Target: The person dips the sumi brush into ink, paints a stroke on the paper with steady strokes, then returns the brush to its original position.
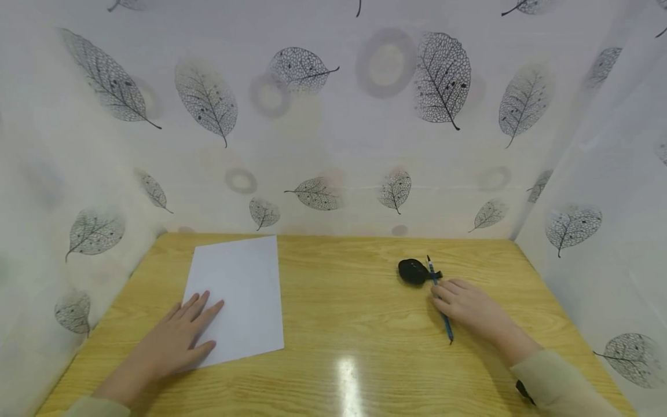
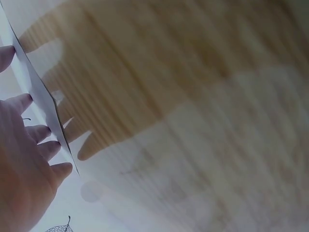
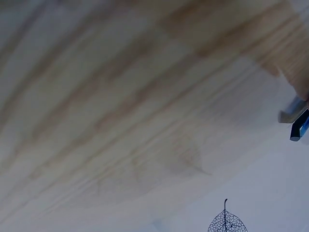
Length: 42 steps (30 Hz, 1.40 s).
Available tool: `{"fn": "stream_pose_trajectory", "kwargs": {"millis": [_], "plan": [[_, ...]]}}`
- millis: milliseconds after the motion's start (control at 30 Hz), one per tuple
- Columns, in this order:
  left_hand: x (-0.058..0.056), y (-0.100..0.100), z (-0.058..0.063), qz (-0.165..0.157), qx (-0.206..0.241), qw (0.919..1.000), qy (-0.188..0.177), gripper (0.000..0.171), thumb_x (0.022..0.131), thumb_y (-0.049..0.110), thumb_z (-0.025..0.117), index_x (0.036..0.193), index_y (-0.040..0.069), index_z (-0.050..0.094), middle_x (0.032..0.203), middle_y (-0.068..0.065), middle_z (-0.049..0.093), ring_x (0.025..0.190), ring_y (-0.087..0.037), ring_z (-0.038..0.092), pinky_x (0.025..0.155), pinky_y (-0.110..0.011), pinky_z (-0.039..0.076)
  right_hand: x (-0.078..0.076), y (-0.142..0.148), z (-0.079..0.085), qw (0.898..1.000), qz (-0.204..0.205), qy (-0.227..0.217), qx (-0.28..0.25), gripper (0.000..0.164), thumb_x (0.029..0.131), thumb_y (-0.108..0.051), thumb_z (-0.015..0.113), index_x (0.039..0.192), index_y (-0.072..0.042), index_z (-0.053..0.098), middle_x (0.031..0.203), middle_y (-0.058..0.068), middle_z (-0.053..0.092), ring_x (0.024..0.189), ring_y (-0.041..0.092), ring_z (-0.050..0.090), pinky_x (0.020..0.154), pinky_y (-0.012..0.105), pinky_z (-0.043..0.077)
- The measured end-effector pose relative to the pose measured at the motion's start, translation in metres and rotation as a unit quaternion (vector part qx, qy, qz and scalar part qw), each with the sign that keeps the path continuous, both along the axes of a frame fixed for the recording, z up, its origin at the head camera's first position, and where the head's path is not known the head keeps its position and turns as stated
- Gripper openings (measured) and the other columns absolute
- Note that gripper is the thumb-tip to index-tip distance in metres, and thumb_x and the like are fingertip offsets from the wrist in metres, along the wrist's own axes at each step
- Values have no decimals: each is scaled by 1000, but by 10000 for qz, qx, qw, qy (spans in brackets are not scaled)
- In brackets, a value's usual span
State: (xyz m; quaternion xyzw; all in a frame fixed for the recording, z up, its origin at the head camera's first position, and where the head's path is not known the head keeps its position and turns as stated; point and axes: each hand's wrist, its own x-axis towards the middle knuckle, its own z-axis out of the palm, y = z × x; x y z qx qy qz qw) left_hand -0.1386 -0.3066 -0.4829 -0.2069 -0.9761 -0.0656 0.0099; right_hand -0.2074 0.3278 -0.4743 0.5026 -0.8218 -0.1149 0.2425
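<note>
My left hand (image 1: 174, 339) lies with spread fingers over the left part of a white sheet of paper (image 1: 247, 301). In the left wrist view its fingertips (image 2: 54, 145) reach the paper's edge (image 2: 43, 104). On the right, my right hand (image 1: 471, 307) pinches a blue pencil (image 1: 446, 325) around the middle of its barrel. The pencil's far end crosses the short neck of a shiny black oval object (image 1: 413, 271). Only the pencil's black end (image 3: 297, 131) shows in the right wrist view, at the right edge; the hand itself is outside that picture.
The glossy wood-grain table (image 1: 339, 301) mirrors the hands and light. White leaf-patterned sheeting (image 1: 344, 139) closes off the back and both sides. A small dark object (image 1: 524, 392) shows partly from under the right sleeve (image 1: 560, 379).
</note>
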Motion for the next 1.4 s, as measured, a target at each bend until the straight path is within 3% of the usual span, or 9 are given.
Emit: {"fn": "stream_pose_trajectory", "kwargs": {"millis": [100,200,300,367,533,667,767,967,1400], "plan": [[0,1,0,22,-1,10000,-61,74,97,50,67,158,11,51,165,-29,41,150,-54,41,121,-72,35,-1,-1,-1,10000,47,40,31,32,91,0,44,106,-4,72,111,11,73,101,27,70,89,42,62],[0,3,1,-1,-8,10000,-68,74,97,50,67,158,11,51,165,-29,41,151,-54,41,120,-72,35,0,-2,-1,9999,71,27,72,23,85,4,62,103,-5,72,109,9,72,99,25,69,87,41,62],[0,4,1,-61,21,10000,-54,74,98,50,67,158,11,51,165,-29,41,151,-54,41,120,-72,35,1,-4,2,9998,121,61,135,34,70,4,82,102,-5,74,108,9,73,97,24,70,86,39,62],[0,5,1,-112,33,9999,-14,73,98,50,67,158,12,51,165,-29,41,150,-54,41,120,-72,35,1,-5,3,9997,189,105,144,38,67,2,85,102,-6,74,107,9,74,96,23,70,85,39,62],[0,9,0,-191,39,9998,3,74,98,51,67,158,12,50,165,-29,42,150,-54,41,119,-73,35,-1,-5,2,9982,403,396,187,22,88,2,58,99,-6,74,104,8,75,92,21,70,80,35,62],[0,12,0,-251,31,9997,24,74,97,51,67,158,12,51,164,-29,43,150,-54,42,119,-74,36,-3,-6,3,9935,626,920,256,54,107,6,23,96,-7,73,101,7,76,88,19,70,76,32,61],[1,14,-1,-287,40,9996,17,74,97,51,67,158,12,50,164,-29,42,150,-54,42,118,-74,37,-3,-6,2,9891,790,1225,214,67,111,8,11,95,-8,74,100,7,77,87,19,71,75,32,61],[2,17,-2,-337,78,9994,60,74,98,52,66,159,13,50,165,-28,42,151,-53,42,119,-72,37,-2,-5,1,9855,930,1415,70,67,112,8,13,97,-11,76,101,8,78,88,20,73,77,32,63],[2,34,-2,-496,25,9987,112,73,100,52,64,160,14,48,167,-26,40,153,-50,41,122,-69,37,-2,-10,17,9807,1053,1646,-23,57,111,12,22,101,-6,75,100,10,77,86,20,72,76,31,63]]}}
